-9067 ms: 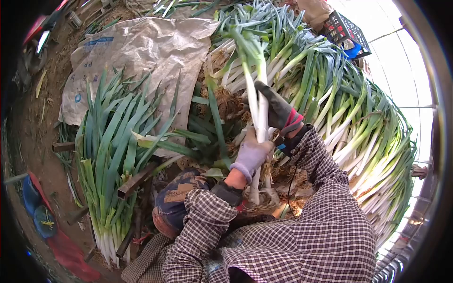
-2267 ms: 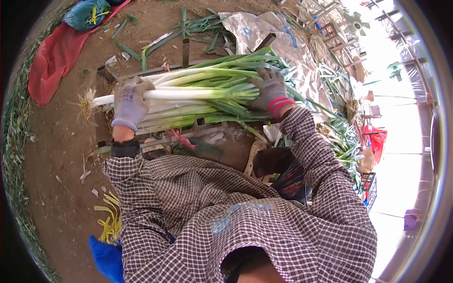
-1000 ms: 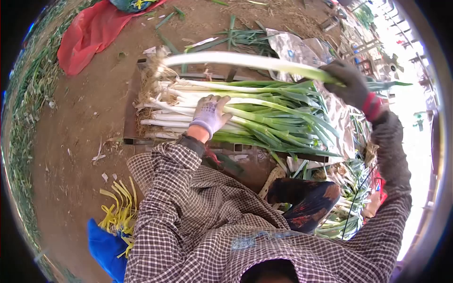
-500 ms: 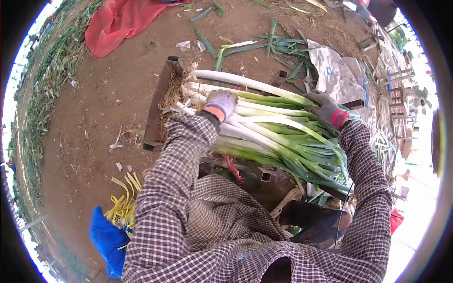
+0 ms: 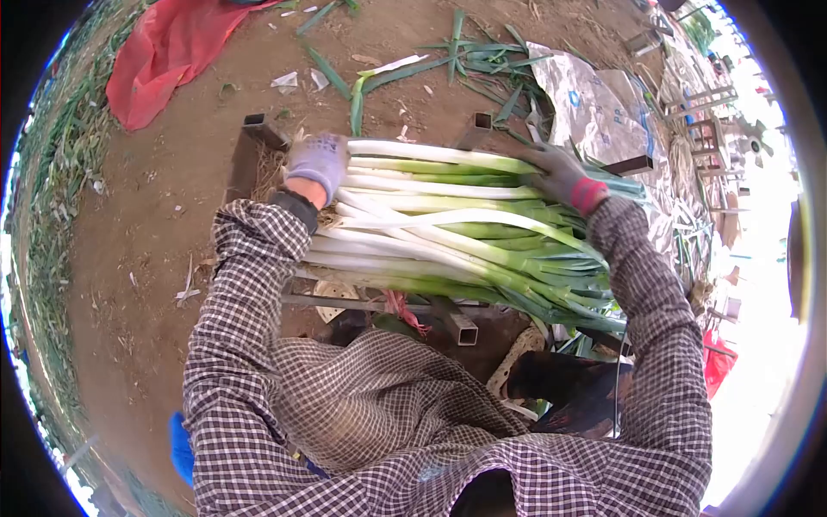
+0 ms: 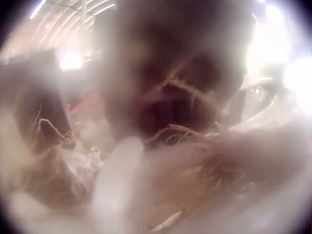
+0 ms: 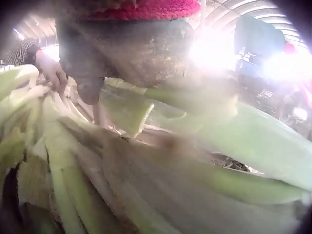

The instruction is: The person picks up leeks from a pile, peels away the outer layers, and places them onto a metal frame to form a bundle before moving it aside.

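A pile of leeks (image 5: 482, 269) lies across a metal rack, white stalks to the left and green leaves to the right. At its far side, my gloved left hand (image 5: 319, 162) grips the root end of the outermost leek (image 5: 422, 150), whose white stalk comes out beside the fingers. My right hand (image 5: 562, 174), in a dark glove with a pink cuff, holds the same leek at its green part. Pale stalks and green leaves fill the right wrist view, with my left hand (image 7: 52, 73) beyond them. Dry roots (image 6: 180, 131) show in the blurred left wrist view.
Square steel posts (image 5: 258, 129) rise at the rack's corners, and a tube end (image 5: 466, 333) sticks out towards me. Cut leaves (image 5: 491, 65) and a pale woven sack (image 5: 603, 112) lie beyond. Red cloth (image 5: 164, 65) is at the far left.
The right hand has laid a lifted leek along the pile's far side. My left hand has moved from the middle of the stalks to the root end.
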Tool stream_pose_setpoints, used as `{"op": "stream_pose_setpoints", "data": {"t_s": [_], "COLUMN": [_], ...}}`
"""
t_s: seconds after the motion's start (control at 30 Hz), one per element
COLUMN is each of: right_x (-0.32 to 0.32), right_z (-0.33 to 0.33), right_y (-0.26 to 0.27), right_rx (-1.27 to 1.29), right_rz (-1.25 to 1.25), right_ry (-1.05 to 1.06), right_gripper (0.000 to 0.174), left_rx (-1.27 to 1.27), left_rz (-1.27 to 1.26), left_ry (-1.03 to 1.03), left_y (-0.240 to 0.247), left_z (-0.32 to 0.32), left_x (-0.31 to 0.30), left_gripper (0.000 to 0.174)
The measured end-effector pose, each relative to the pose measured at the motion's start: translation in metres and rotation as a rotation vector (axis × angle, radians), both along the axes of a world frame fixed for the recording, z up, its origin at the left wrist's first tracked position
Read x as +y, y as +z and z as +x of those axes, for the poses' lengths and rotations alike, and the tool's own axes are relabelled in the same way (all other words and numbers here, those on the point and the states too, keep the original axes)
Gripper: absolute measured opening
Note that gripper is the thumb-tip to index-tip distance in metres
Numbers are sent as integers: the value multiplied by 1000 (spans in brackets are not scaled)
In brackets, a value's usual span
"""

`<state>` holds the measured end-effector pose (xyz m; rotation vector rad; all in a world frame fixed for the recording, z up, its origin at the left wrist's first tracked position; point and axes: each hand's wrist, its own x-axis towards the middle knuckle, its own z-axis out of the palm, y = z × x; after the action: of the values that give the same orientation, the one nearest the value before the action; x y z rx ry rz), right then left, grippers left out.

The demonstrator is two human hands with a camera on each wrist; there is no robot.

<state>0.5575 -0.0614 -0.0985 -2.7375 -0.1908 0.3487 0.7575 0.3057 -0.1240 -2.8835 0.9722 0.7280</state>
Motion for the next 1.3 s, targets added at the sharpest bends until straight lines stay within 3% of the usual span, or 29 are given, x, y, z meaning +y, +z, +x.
{"op": "stream_pose_setpoints", "data": {"t_s": [0.07,0.17,0.2,0.47,0.6,0.7,0.73,0.77,0.83,0.9,0.97,1.03,1.07,1.17,1.2,1.3], "right_x": [8,2,2,0,9,28,32,38,53,67,74,91,99,94,84,70], "right_z": [16,24,26,37,37,24,17,6,-14,-26,-34,-44,-51,-64,-62,-65], "right_y": [-18,-39,-40,-48,-32,11,28,32,38,45,48,59,64,55,53,56], "right_rx": [76,57,72,259,288,-52,-135,-5,252,25,-102,-95,-117,-31,-112,-393], "right_rz": [-106,-128,-142,-36,-198,-135,-142,-60,109,77,162,151,2,-104,-167,73], "right_ry": [3,70,82,72,79,-146,-113,-105,-73,-24,-49,-28,77,-48,-106,-227], "right_gripper": [40,43,45,51,50,53,49,46,41,32,36,35,35,35,33,34], "left_rx": [-192,-219,-85,24,-23,-32,-39,-45,-124,-310,163,395,303,31,-55,-106], "left_rz": [3,64,145,264,266,227,202,185,50,-139,-212,-155,-163,-170,-170,-295], "left_ry": [15,-225,-303,-277,-312,-292,-306,-318,-299,-234,-119,-371,-453,-544,-547,-408], "left_y": [-4,-40,-76,-82,-78,-82,-93,-101,-90,-73,18,58,52,40,40,62], "left_z": [2,29,53,76,73,66,72,79,73,61,19,-24,-45,-81,-87,-95], "left_x": [-3,8,12,8,13,14,17,24,30,25,4,2,10,26,30,44], "left_gripper": [46,42,38,34,34,34,35,35,36,37,42,49,51,57,58,67]}}
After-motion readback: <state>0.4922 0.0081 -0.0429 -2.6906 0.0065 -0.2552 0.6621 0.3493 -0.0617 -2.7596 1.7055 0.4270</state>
